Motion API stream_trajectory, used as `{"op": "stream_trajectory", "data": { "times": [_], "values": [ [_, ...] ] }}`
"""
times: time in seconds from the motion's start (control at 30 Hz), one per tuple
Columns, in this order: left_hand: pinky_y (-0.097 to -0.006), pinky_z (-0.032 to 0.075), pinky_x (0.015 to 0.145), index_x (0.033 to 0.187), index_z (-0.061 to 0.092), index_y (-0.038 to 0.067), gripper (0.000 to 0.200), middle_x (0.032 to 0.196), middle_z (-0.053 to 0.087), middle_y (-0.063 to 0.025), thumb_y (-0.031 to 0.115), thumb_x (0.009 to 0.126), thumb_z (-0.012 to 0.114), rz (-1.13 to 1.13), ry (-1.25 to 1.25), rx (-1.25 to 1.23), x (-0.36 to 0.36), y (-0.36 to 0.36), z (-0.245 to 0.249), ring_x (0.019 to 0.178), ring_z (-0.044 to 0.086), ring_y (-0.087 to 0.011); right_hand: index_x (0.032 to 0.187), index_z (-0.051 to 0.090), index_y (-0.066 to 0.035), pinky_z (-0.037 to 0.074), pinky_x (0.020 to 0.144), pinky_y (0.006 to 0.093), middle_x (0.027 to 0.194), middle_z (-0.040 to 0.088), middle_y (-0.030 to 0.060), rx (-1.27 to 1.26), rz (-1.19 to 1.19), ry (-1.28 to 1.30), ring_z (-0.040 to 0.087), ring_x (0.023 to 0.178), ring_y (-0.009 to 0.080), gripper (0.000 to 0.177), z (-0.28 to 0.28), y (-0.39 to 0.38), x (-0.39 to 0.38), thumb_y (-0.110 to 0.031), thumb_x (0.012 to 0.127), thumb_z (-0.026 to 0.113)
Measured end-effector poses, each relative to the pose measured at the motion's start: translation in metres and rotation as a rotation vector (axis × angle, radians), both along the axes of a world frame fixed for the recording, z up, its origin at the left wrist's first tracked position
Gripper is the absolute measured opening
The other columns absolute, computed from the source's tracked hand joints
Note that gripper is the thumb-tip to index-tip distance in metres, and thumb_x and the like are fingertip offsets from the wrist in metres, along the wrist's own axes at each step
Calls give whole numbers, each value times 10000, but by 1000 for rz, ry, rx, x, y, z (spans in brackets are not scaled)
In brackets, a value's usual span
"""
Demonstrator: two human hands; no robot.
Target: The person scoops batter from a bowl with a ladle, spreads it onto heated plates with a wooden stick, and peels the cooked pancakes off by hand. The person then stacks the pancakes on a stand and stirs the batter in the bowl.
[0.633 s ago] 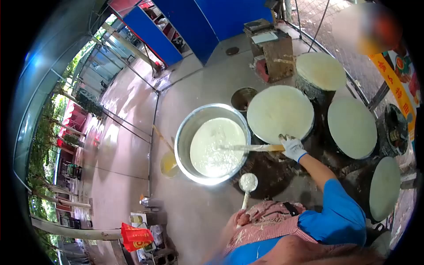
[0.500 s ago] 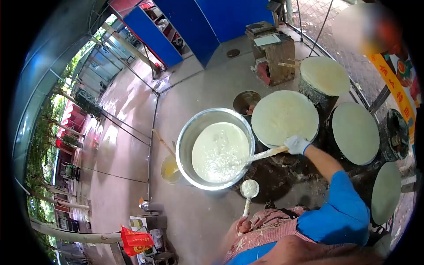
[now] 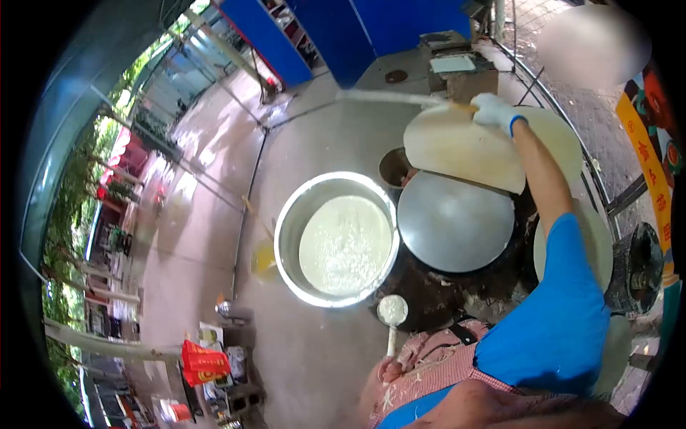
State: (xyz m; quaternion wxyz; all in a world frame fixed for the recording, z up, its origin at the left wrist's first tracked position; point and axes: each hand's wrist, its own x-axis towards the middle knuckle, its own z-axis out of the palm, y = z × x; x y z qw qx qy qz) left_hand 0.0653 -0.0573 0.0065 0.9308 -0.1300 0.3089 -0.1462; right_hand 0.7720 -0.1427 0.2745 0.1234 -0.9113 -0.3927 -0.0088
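My right hand (image 3: pixel 494 114), in a white glove, is closed around the handle of a long pale wooden spatula (image 3: pixel 389 97), which points left. By this hand a large thin pancake (image 3: pixel 464 146) is raised, its straight lower edge above the far part of a round griddle (image 3: pixel 457 227). Whether the fingers also pinch the pancake is hard to make out. The griddle's grey surface shows bare. My bare left hand (image 3: pixel 390 370) is wrapped around the handle of a ladle (image 3: pixel 392 310) with white batter in its bowl. Left of the griddle stands a wide metal pot (image 3: pixel 281 243) of batter (image 3: pixel 346 239).
More griddles with pancakes stand at the far right (image 3: pixel 561 143) and right (image 3: pixel 572 247). A small bucket (image 3: pixel 394 166) is beside the bare griddle. A container with yellow liquid (image 3: pixel 263 261) sits left of the pot. A blurred person is at upper right.
My right hand has moved up and away with the spatula, out of the pot. The pancake has come off the near griddle, baring its metal. The left hand still holds the ladle.
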Motion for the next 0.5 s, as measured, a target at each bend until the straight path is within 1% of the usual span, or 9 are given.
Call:
{"op": "stream_trajectory", "data": {
  "times": [0.03, 0.07, 0.13, 0.17, 0.3, 0.37, 0.4, 0.47, 0.5],
  "values": [
    [-249, 308, 382, 701, 483, 90, 329, 520, 398, 4, 329, 928, 487, 15, -11, 13, 10, -5, 2, 420, 373, -107, 922, 672, -24, 499, 729, 405, 924, 655, 219, 86, -84, 5, 644, 865, 343, 337, 1, -24, 38, -190, 643, 579],
    [-254, 316, 384, 785, 509, 76, 293, 544, 417, 0, 328, 930, 481, 78, 19, -16, 27, -5, 16, 424, 379, -111, 911, 667, -11, 499, 657, 382, 818, 660, 205, 243, -148, 42, 652, 751, 287, 328, 1, -55, 70, -188, 646, 590],
    [-263, 331, 388, 952, 562, 48, 293, 593, 456, -9, 326, 936, 470, 197, 78, -92, 53, -17, 54, 431, 391, -120, 900, 657, 20, 489, 588, 361, 749, 644, 168, 364, -378, 229, 617, 641, 232, 314, 22, -119, 87, -190, 672, 608],
    [-260, 330, 386, 951, 558, 48, 288, 593, 453, -7, 323, 936, 471, 214, 90, -72, 58, -20, 55, 429, 388, -117, 909, 652, 27, 480, 569, 352, 742, 636, 151, 489, -469, 244, 605, 626, 218, 313, 14, -151, 96, -184, 682, 610],
    [-251, 326, 378, 945, 543, 49, 269, 595, 443, -2, 309, 935, 477, 155, 108, 42, 94, -9, 40, 425, 378, -109, 969, 626, 56, 456, 525, 325, 761, 626, 88, 934, -776, 294, 581, 602, 186, 328, -81, -266, 131, -158, 720, 619],
    [-247, 324, 375, 943, 535, 49, 259, 595, 438, 1, 302, 934, 480, 144, 118, 90, 114, -4, 39, 422, 373, -105, 1018, 620, 33, 452, 518, 318, 752, 621, 75, 1225, -881, 412, 566, 589, 168, 345, -141, -302, 129, -145, 723, 628],
    [-245, 323, 373, 941, 531, 49, 255, 596, 435, 2, 299, 934, 482, 143, 124, 112, 122, -1, 41, 421, 371, -102, 947, 654, 3, 375, 413, 306, 618, 574, 49, 1428, -928, 318, 494, 448, 141, 257, -173, -306, 123, -170, 758, 646],
    [-240, 321, 369, 939, 524, 49, 246, 596, 430, 5, 292, 933, 485, 142, 128, 149, 137, -1, 40, 419, 366, -98, 869, 646, -32, 354, 397, 321, 582, 537, 27, 1557, -1077, 363, 470, 427, 155, 199, -255, -328, 137, -206, 773, 634],
    [-238, 320, 367, 938, 520, 49, 241, 597, 427, 6, 288, 933, 486, 151, 132, 165, 143, -1, 42, 418, 363, -96, 835, 638, -39, 355, 397, 327, 574, 528, 28, 1458, -1252, 439, 471, 427, 166, 185, -289, -339, 142, -212, 770, 633]
  ]
}}
